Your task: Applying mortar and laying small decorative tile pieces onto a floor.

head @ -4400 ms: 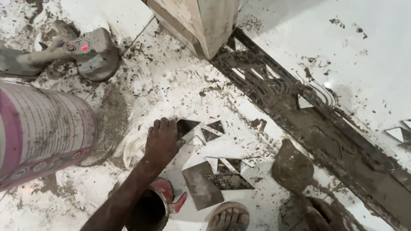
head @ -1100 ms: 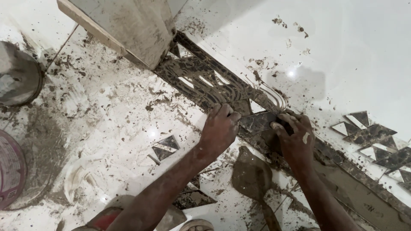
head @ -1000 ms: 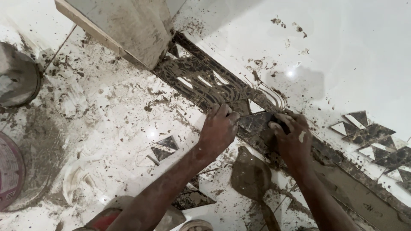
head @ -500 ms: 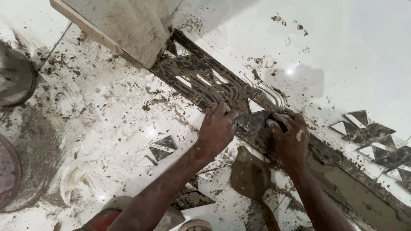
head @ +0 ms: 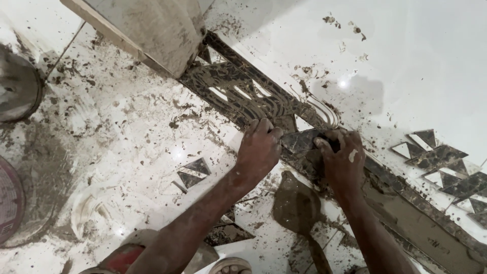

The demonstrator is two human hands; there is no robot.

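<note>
While the dark tile piece [head: 299,141] is pinched between the left hand [head: 258,149] and right hand [head: 342,162], its long axis is laid along the mortar-filled border strip [head: 406,213].

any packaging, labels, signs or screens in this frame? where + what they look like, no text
No signs or screens.
Bag or sack: left edge, mostly cut off; rounded, pale with a pink band, mud-smeared. Whether it carries print cannot be told.
Round container: bottom edge under the left forearm; red and grey, partly hidden, no label visible.
Left hand and right hand press a dark tile piece in the muddy border strip; it is unlabelled.
</note>
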